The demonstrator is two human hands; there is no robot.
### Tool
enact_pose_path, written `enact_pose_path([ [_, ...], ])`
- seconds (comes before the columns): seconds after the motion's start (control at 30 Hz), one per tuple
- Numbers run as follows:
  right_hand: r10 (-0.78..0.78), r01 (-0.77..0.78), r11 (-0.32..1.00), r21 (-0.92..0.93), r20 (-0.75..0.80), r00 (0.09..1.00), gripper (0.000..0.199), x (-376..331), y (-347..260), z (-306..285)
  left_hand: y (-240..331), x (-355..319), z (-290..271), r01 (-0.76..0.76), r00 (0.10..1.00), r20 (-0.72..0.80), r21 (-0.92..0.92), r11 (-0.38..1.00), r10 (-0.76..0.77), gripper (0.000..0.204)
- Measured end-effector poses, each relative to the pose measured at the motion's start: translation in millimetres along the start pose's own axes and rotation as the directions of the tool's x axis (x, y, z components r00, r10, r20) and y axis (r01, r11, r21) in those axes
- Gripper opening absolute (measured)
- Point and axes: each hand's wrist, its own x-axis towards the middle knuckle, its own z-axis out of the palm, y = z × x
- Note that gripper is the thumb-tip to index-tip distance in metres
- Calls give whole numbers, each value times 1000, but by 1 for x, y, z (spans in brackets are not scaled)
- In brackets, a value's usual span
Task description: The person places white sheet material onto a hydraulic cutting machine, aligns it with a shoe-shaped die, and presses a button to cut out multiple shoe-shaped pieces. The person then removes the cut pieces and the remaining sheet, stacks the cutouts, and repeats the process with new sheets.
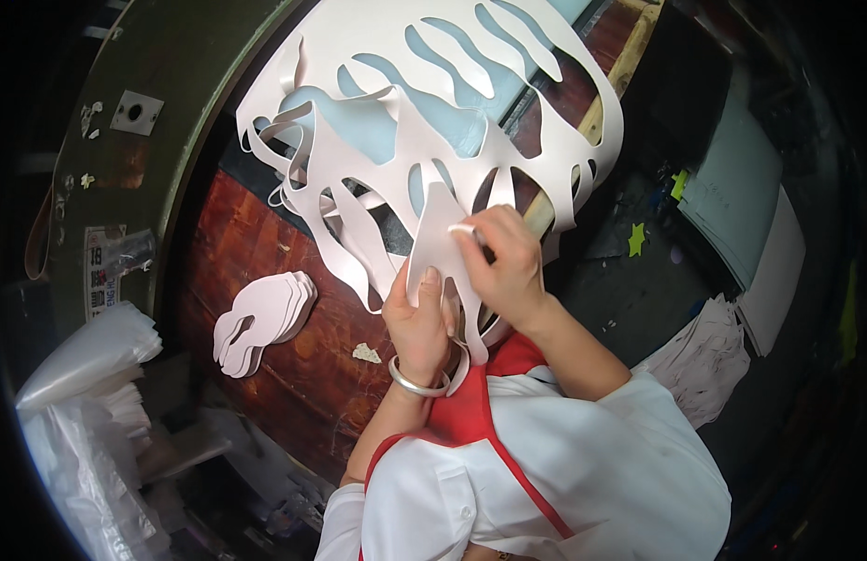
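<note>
A pale pink sheet point(330, 47) with several long curved cut-outs drapes over the far part of the table, and its near edge hangs in loose strips. My left hand point(420, 323) is closed on a pale pink pointed piece point(435, 224), thumb on top and fingers underneath. Whether that piece is joined to the sheet I cannot tell. Over its right edge, my right hand point(510, 262) is closed in a pinch, and a small white bit point(462, 228) shows at its fingertips. To the left lies a small stack of pale pink cut pieces point(274, 313).
The stack rests on a reddish-brown tabletop point(256, 224). Clear plastic bags point(87, 374) sit at the lower left beside a green metal machine edge point(171, 140). Rightward are pale sheets point(737, 178), crumpled pale material point(704, 360) and a yellow-green scrap point(636, 239).
</note>
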Motion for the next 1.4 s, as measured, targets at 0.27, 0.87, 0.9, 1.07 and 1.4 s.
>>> enact_pose_path([
  [0.27, -85, 86, 995, -46, 8, 996, 9, 3, 0, 7, -3, -1, -2, -13, 1000, -20, 122, 992, 16, 30],
  [0.87, -78, 82, 996, -40, 79, 994, 8, 1, 13, 15, -10, 1, -6, 4, 998, -67, 121, 993, 4, 27],
  [0.9, -73, 78, 995, -64, 73, 995, 8, 1, 14, 15, -10, 0, -6, 16, 997, -72, 110, 994, -9, 26],
  [1.07, -136, 134, 990, 35, 52, 989, 8, -4, 14, 11, -14, 5, -8, 24, 992, -129, 62, 998, -16, 31],
  [1.4, -86, 88, 996, -10, 128, 988, 10, -3, 20, 16, -20, 3, -11, 7, 994, -109, 92, 996, 3, 34],
])
